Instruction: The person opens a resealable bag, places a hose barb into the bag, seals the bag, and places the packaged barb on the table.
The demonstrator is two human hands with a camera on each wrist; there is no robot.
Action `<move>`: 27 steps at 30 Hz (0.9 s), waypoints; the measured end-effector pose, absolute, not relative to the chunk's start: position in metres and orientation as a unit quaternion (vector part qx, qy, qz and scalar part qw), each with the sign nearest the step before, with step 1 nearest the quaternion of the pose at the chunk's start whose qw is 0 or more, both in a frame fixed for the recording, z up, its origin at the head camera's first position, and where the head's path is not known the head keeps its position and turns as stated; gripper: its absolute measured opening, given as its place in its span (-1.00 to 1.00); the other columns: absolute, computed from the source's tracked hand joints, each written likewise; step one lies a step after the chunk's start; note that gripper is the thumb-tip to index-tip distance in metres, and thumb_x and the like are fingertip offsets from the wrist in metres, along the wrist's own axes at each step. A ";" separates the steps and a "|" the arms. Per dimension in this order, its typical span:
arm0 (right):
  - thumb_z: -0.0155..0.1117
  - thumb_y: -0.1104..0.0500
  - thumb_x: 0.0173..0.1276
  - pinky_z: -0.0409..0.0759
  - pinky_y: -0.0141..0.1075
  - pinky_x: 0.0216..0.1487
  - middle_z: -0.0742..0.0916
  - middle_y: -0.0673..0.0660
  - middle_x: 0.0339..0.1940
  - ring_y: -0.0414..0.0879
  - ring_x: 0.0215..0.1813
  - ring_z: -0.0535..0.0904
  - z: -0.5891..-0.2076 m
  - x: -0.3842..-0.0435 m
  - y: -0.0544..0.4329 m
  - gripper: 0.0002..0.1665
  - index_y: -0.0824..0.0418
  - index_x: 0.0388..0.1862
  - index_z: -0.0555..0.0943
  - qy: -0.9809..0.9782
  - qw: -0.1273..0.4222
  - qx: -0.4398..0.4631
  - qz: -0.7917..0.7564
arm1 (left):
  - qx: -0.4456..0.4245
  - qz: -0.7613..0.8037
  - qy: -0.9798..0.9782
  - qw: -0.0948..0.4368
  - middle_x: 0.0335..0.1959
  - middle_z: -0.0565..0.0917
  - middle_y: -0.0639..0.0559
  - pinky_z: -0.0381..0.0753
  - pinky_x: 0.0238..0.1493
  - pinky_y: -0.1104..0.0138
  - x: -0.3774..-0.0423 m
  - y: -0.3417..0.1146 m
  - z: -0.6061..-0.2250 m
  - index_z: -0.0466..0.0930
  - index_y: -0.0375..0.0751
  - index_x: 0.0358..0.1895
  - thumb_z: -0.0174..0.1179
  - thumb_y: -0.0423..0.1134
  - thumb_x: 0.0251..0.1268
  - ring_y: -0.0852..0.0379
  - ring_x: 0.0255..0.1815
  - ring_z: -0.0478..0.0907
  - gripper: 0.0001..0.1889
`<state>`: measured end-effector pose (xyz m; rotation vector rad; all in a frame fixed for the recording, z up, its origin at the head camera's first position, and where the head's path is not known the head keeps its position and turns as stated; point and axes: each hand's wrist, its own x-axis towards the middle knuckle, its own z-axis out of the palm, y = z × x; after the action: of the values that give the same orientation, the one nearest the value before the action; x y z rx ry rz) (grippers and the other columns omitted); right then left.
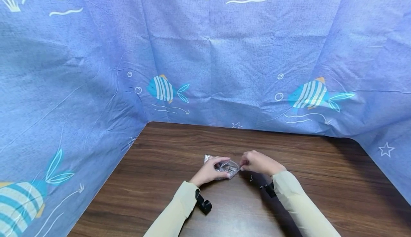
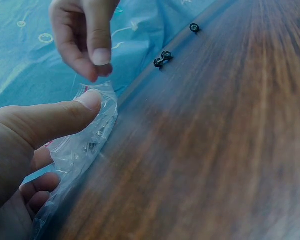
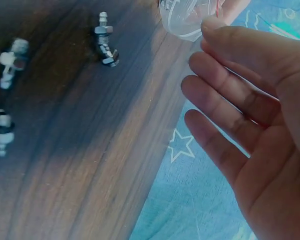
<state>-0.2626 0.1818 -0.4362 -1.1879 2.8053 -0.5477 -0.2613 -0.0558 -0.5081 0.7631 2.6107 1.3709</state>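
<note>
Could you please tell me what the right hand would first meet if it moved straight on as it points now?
The right hand would probably meet the open clear zip bag in the left hand first; any gap between is hard to judge.

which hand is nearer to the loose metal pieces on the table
Right. The right hand is just beyond the loose metal pieces; the left hand, holding the clear bag, is farther off, to their left.
</note>
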 end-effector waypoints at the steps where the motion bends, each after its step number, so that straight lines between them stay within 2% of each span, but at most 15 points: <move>1: 0.39 0.21 0.19 0.58 -0.39 -0.28 0.69 -0.07 -0.42 -0.31 -0.37 0.57 -0.437 -0.262 0.183 -0.96 0.17 -0.38 0.69 0.907 0.024 -0.381 -0.180 | 0.250 0.449 0.856 0.048 0.17 0.59 0.08 0.40 0.13 0.26 -0.261 -0.056 -0.508 0.51 0.08 0.26 0.43 -0.03 0.04 0.10 0.11 0.41 -0.38; 12: 0.36 0.25 0.22 0.57 -0.39 -0.28 0.72 -0.05 -0.38 -0.33 -0.32 0.57 -0.456 -0.249 0.196 -0.96 0.19 -0.34 0.70 0.903 0.021 -0.367 -0.221 | 0.253 0.442 0.860 0.043 0.14 0.60 0.07 0.40 0.09 0.30 -0.262 -0.056 -0.508 0.52 0.09 0.25 0.45 -0.04 0.02 0.14 0.06 0.41 -0.37; 21: 0.32 0.34 0.23 0.60 -0.32 -0.20 0.71 0.01 -0.33 -0.18 -0.24 0.63 -0.466 -0.241 0.209 -0.91 0.22 -0.30 0.71 0.902 -0.009 -0.378 -0.209 | 0.250 0.439 0.862 0.045 0.14 0.59 0.08 0.40 0.07 0.32 -0.262 -0.056 -0.508 0.52 0.10 0.25 0.44 -0.04 0.03 0.15 0.04 0.41 -0.38; 27: 0.32 0.42 0.17 0.61 -0.31 -0.19 0.69 0.02 -0.35 -0.14 -0.25 0.63 -0.470 -0.239 0.216 -0.84 0.27 -0.28 0.72 0.893 -0.038 -0.399 -0.207 | 0.245 0.439 0.863 0.047 0.14 0.59 0.10 0.40 0.05 0.31 -0.261 -0.056 -0.507 0.52 0.12 0.25 0.44 -0.04 0.04 0.16 0.02 0.41 -0.38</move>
<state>-0.2394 0.2161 -0.4702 -1.2844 2.8731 -0.6658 -0.2613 -0.0555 -0.5075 0.7484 2.6334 1.3398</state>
